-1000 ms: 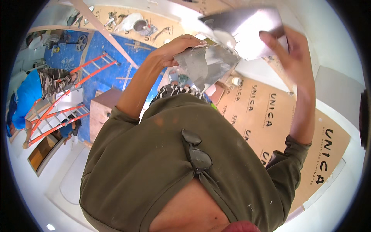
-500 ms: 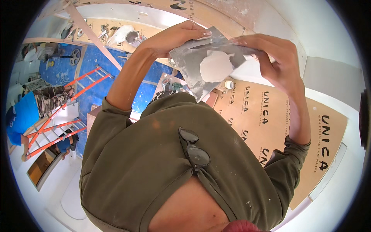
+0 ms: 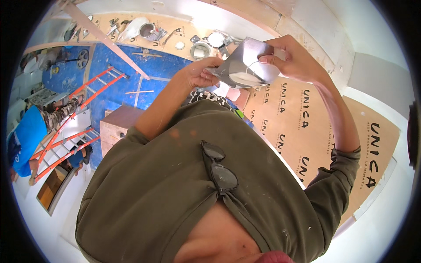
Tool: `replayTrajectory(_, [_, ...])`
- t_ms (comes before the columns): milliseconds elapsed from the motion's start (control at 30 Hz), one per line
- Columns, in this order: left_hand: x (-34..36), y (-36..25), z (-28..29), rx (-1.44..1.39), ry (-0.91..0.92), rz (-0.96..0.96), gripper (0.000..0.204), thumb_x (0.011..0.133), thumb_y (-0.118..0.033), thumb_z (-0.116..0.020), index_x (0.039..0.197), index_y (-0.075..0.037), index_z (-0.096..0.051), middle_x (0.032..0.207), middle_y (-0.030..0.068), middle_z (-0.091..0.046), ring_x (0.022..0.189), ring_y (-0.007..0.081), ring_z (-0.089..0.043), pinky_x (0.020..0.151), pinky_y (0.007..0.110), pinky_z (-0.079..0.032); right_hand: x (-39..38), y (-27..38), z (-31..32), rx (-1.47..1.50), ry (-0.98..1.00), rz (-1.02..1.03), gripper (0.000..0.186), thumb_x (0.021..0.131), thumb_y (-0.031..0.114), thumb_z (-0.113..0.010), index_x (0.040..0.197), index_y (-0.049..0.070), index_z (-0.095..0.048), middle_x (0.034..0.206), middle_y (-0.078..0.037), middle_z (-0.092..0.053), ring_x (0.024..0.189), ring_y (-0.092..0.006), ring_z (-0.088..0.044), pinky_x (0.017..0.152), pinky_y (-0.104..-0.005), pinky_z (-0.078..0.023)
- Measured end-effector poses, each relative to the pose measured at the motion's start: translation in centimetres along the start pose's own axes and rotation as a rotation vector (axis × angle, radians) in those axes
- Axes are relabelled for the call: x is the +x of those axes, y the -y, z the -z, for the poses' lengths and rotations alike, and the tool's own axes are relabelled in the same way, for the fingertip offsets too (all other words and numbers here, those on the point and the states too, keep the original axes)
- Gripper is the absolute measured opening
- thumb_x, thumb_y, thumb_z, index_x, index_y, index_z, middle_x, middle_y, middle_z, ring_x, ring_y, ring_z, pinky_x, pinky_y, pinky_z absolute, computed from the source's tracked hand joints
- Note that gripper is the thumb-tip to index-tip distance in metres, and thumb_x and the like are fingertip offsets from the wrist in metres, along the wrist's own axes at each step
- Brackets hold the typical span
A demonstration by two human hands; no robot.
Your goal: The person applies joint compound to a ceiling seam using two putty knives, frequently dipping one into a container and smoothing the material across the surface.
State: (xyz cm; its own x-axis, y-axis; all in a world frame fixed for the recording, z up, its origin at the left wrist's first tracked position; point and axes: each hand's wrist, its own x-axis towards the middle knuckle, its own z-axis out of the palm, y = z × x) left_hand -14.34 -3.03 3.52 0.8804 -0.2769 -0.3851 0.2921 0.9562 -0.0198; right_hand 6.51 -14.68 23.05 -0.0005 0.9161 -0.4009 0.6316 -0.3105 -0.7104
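Observation:
In front of my chest, my left hand (image 3: pixel 204 73) is closed on the edge of a grey metal plate (image 3: pixel 225 72). A patch of white filler (image 3: pixel 246 79) lies on that plate. My right hand (image 3: pixel 294 60) pinches a wide, shiny metal spreader (image 3: pixel 254 49), its thumb across the face and its fingers behind. The spreader's lower edge meets or overlaps the filler; exact contact is hard to tell. Sunglasses (image 3: pixel 221 171) hang from the neck of my dark green shirt.
Along the far bench stand a tin (image 3: pixel 149 31), an open tub (image 3: pixel 200 51) and a white-topped pot (image 3: pixel 216 39). Brown printed board (image 3: pixel 302 118) lies at right. Left are an orange ladder (image 3: pixel 74 111), a person in blue (image 3: pixel 30 131), a wooden box (image 3: pixel 116 127) and blue floor covering (image 3: pixel 112 72).
My left hand has come down and nearer my body, tilting the plate flatter. My right hand has raised the spreader's face into view above the filler. The view has shifted, showing more of the bench.

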Motion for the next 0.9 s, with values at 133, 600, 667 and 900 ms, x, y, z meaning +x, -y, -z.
replayTrajectory(133, [-2.2, 2.5, -0.6, -0.227, -0.196, 0.066, 0.013, 0.094, -0.004, -0.047, 0.085, 0.004, -0.051, 0.059, 0.0014, -0.052, 0.035, 0.0000, -0.040, 0.027, 0.011, -0.035, 1.2, -1.9, -2.0, 0.160, 0.241, -0.194, 0.022, 0.087, 0.019, -0.071, 0.093, -0.002, -0.068, 0.077, -0.004, -0.063, 0.078, -0.0134, -0.055, 0.074, -0.0294, -0.043])
replayTrajectory(600, [-9.9, -3.1, 3.1, 0.615, -0.797, -0.458, 0.041, 0.093, -0.024, -0.056, 0.128, -0.003, -0.053, 0.124, 0.0112, -0.059, 0.097, 0.0195, -0.061, 0.057, 0.033, -0.052, -5.3, -1.5, -8.1, 1.894, -0.554, 0.388, 0.033, 0.091, 0.008, -0.060, 0.123, 0.002, -0.056, 0.107, -0.005, -0.066, 0.095, -0.0147, -0.062, 0.085, -0.0307, -0.052])
replayTrajectory(667, [-8.9, -4.5, 4.2, 0.599, -0.666, -0.644, 0.052, 0.085, -0.030, -0.067, 0.130, -0.010, -0.053, 0.122, 0.0103, -0.058, 0.085, 0.0212, -0.061, 0.047, 0.024, -0.046, -9.6, -0.9, -4.4, 1.850, -0.947, 0.529, 0.030, 0.094, 0.011, -0.055, 0.123, 0.005, -0.057, 0.110, -0.002, -0.064, 0.096, -0.0159, -0.062, 0.089, -0.0316, -0.049])
replayTrajectory(900, [-5.5, -4.2, -4.8, 0.298, -0.089, -0.379, 0.013, 0.090, -0.014, -0.058, 0.094, -0.003, -0.061, 0.062, 0.0023, -0.060, 0.034, 0.0059, -0.043, 0.029, 0.014, -0.034, -31.1, -0.6, 11.9, 0.599, -2.038, 1.052, 0.044, 0.092, 0.006, -0.061, 0.132, -0.002, -0.045, 0.128, -0.009, -0.053, 0.115, -0.0169, -0.053, 0.100, -0.0316, -0.044])
